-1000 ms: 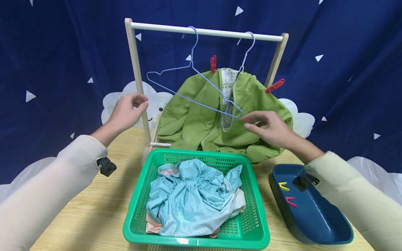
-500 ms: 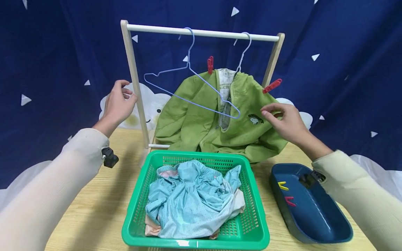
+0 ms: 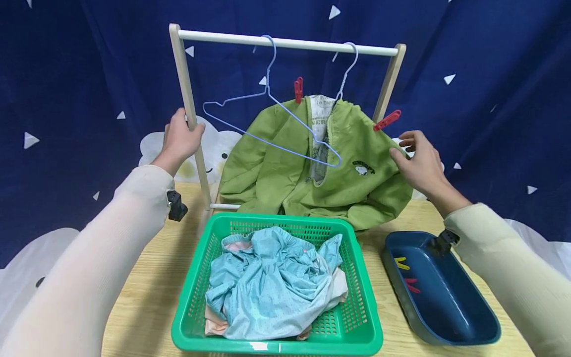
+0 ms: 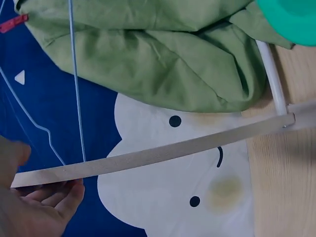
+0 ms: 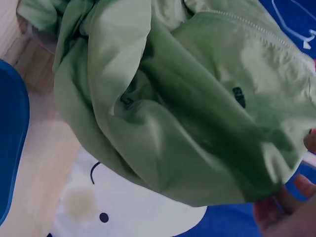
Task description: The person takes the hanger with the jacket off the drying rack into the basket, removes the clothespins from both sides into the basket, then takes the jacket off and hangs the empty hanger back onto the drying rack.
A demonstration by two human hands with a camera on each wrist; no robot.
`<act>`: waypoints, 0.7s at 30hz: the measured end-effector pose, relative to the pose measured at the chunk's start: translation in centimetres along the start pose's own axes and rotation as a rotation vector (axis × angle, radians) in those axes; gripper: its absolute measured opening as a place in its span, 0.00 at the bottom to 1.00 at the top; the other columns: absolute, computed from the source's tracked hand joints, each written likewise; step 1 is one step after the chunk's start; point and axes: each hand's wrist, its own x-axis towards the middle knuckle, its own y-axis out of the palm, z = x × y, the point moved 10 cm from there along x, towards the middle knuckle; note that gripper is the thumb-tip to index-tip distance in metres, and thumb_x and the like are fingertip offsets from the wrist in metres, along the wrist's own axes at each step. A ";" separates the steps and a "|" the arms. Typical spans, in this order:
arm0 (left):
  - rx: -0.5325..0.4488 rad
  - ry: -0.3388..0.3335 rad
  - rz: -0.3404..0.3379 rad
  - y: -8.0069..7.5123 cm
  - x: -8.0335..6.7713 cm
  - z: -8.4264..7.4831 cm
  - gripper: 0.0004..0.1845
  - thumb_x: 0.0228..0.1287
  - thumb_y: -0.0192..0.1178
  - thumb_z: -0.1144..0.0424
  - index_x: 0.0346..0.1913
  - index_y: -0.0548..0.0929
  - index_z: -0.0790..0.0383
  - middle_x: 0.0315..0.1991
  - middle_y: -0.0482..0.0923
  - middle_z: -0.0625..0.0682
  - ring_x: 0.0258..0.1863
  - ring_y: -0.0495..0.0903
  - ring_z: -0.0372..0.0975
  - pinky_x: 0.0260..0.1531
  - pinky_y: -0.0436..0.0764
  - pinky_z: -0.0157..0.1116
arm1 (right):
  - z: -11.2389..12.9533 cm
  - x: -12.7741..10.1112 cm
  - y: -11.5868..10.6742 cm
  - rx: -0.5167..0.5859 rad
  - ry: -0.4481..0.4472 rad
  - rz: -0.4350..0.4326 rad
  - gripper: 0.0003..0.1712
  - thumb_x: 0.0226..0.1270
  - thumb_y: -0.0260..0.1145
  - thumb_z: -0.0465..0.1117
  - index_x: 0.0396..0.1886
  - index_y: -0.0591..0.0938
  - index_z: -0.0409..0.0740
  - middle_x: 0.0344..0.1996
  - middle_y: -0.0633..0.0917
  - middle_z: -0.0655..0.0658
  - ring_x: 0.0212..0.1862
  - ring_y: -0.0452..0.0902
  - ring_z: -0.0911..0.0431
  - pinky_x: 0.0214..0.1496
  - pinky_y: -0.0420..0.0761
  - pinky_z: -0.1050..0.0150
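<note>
My left hand (image 3: pixel 180 136) is at the left wooden post (image 3: pixel 201 163) of a small clothes rack. In the left wrist view, the fingers (image 4: pixel 69 197) curl behind the post, with the thumb on its other side. A green hooded jacket (image 3: pixel 267 153) hangs from the right hanger, with red clothespins (image 3: pixel 387 120) at its shoulders. Beside its right edge, my right hand (image 3: pixel 421 161) has parted fingers and holds nothing; the thumb is close to the cloth. A bare blue wire hanger (image 3: pixel 267 144) hangs on the rack's white rail (image 3: pixel 303 44).
A green basket (image 3: pixel 372 317) with a light blue garment (image 3: pixel 272 282) stands in front of the rack. At the right, a dark blue tray (image 3: pixel 464 297) holds a yellow clothespin (image 3: pixel 402 263) and a red clothespin (image 3: pixel 411 285). A navy curtain (image 3: pixel 89 74) hangs behind.
My left hand has risen and moved round the left post. My right hand has moved right, away from the blue hanger's end to the jacket's right edge.
</note>
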 end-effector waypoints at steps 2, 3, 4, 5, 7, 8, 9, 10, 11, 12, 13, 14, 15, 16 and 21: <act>0.006 -0.014 -0.009 0.1 0.2 0.3 0.20 0.77 0.47 0.59 0.62 0.70 0.70 0.55 0.80 0.71 0.56 0.80 0.60 0.58 0.77 0.54 | -0.6 0.2 1.0 -0.006 0.031 0.090 0.35 0.77 0.55 0.54 0.73 0.63 0.37 0.64 0.75 0.27 0.63 0.71 0.34 0.59 0.72 0.39; 0.013 -0.017 -0.011 0.1 0.3 0.4 0.20 0.78 0.45 0.59 0.62 0.71 0.70 0.55 0.80 0.71 0.56 0.80 0.59 0.58 0.77 0.54 | -0.8 0.4 1.5 -0.013 0.037 0.130 0.37 0.78 0.55 0.55 0.74 0.61 0.36 0.63 0.74 0.26 0.62 0.72 0.33 0.57 0.74 0.39; 0.024 -0.016 -0.015 0.1 0.4 0.6 0.19 0.79 0.45 0.60 0.61 0.71 0.71 0.55 0.80 0.72 0.57 0.80 0.60 0.59 0.77 0.54 | -0.9 0.5 1.9 -0.023 0.033 0.166 0.38 0.78 0.54 0.55 0.75 0.61 0.35 0.62 0.75 0.25 0.60 0.74 0.33 0.55 0.75 0.40; 0.038 -0.012 -0.017 0.2 0.5 0.8 0.18 0.79 0.44 0.60 0.61 0.72 0.70 0.54 0.81 0.72 0.57 0.80 0.60 0.59 0.77 0.55 | -0.9 0.7 2.3 -0.037 0.022 0.194 0.37 0.78 0.55 0.55 0.74 0.63 0.34 0.60 0.76 0.25 0.57 0.76 0.35 0.52 0.77 0.42; 0.060 -0.002 -0.021 0.2 0.5 1.1 0.18 0.80 0.43 0.60 0.59 0.72 0.70 0.52 0.81 0.72 0.56 0.81 0.61 0.58 0.78 0.56 | -0.7 0.9 2.9 -0.069 -0.005 0.236 0.33 0.78 0.56 0.55 0.67 0.71 0.32 0.51 0.80 0.27 0.48 0.79 0.39 0.45 0.78 0.50; 0.067 0.007 -0.026 0.2 0.5 1.2 0.17 0.80 0.43 0.60 0.58 0.72 0.70 0.52 0.81 0.72 0.55 0.81 0.61 0.57 0.78 0.56 | -0.6 1.1 3.0 -0.082 -0.020 0.249 0.30 0.78 0.57 0.54 0.62 0.75 0.31 0.46 0.81 0.29 0.43 0.78 0.42 0.41 0.77 0.54; 0.074 0.014 -0.034 0.2 0.6 1.3 0.17 0.80 0.44 0.60 0.57 0.72 0.69 0.51 0.81 0.72 0.55 0.81 0.62 0.57 0.77 0.56 | -0.4 1.2 3.1 -0.093 -0.035 0.260 0.28 0.77 0.58 0.53 0.57 0.78 0.30 0.40 0.82 0.32 0.38 0.77 0.45 0.38 0.75 0.57; 0.080 0.019 -0.041 0.2 0.6 1.3 0.16 0.80 0.44 0.59 0.57 0.72 0.69 0.50 0.81 0.72 0.55 0.81 0.63 0.57 0.77 0.57 | -0.2 1.3 3.2 -0.099 -0.048 0.270 0.26 0.77 0.59 0.52 0.52 0.80 0.30 0.36 0.82 0.36 0.36 0.76 0.49 0.36 0.73 0.60; 0.083 0.020 -0.045 0.2 0.6 1.3 0.16 0.80 0.44 0.59 0.56 0.72 0.69 0.50 0.81 0.72 0.55 0.81 0.63 0.57 0.77 0.57 | -0.1 1.4 3.3 -0.103 -0.053 0.282 0.24 0.76 0.60 0.51 0.48 0.81 0.31 0.32 0.81 0.39 0.33 0.74 0.51 0.34 0.72 0.62; 0.086 0.022 -0.052 0.2 0.7 1.3 0.16 0.80 0.44 0.59 0.56 0.72 0.69 0.50 0.81 0.72 0.55 0.80 0.64 0.57 0.77 0.57 | 0.0 1.5 3.4 -0.100 -0.053 0.298 0.23 0.76 0.61 0.50 0.45 0.82 0.31 0.28 0.80 0.42 0.31 0.72 0.53 0.32 0.71 0.63; 0.088 0.022 -0.059 0.1 0.7 1.3 0.16 0.80 0.44 0.59 0.55 0.72 0.70 0.50 0.81 0.72 0.56 0.80 0.64 0.58 0.76 0.58 | 0.0 1.6 3.5 -0.093 -0.051 0.317 0.22 0.76 0.62 0.49 0.43 0.83 0.31 0.25 0.78 0.45 0.29 0.71 0.55 0.31 0.70 0.64; 0.092 0.019 -0.062 0.1 0.7 1.3 0.16 0.80 0.44 0.60 0.55 0.72 0.70 0.51 0.80 0.71 0.56 0.80 0.64 0.58 0.76 0.58 | 0.0 1.7 3.6 -0.086 -0.045 0.341 0.21 0.75 0.63 0.49 0.41 0.83 0.31 0.22 0.76 0.48 0.28 0.70 0.57 0.29 0.70 0.65; 0.096 0.014 -0.063 0.2 0.7 1.4 0.16 0.80 0.44 0.59 0.55 0.72 0.70 0.51 0.80 0.71 0.56 0.79 0.65 0.58 0.76 0.58 | 0.0 1.8 3.8 -0.079 -0.042 0.366 0.20 0.74 0.64 0.47 0.40 0.83 0.31 0.21 0.75 0.50 0.26 0.70 0.58 0.28 0.70 0.65; 0.100 0.010 -0.063 0.2 0.6 1.4 0.16 0.80 0.43 0.59 0.55 0.72 0.70 0.51 0.80 0.71 0.56 0.79 0.65 0.58 0.76 0.57 | 0.0 1.8 4.0 -0.066 -0.037 0.394 0.19 0.73 0.66 0.46 0.39 0.83 0.30 0.19 0.74 0.52 0.25 0.70 0.60 0.27 0.71 0.66; 0.109 -0.004 -0.052 0.3 0.5 1.7 0.17 0.80 0.43 0.59 0.56 0.72 0.70 0.52 0.80 0.71 0.57 0.79 0.64 0.59 0.75 0.57 | 0.4 1.5 5.3 -0.044 -0.035 0.513 0.13 0.67 0.71 0.38 0.31 0.81 0.30 0.17 0.76 0.55 0.22 0.72 0.64 0.26 0.73 0.69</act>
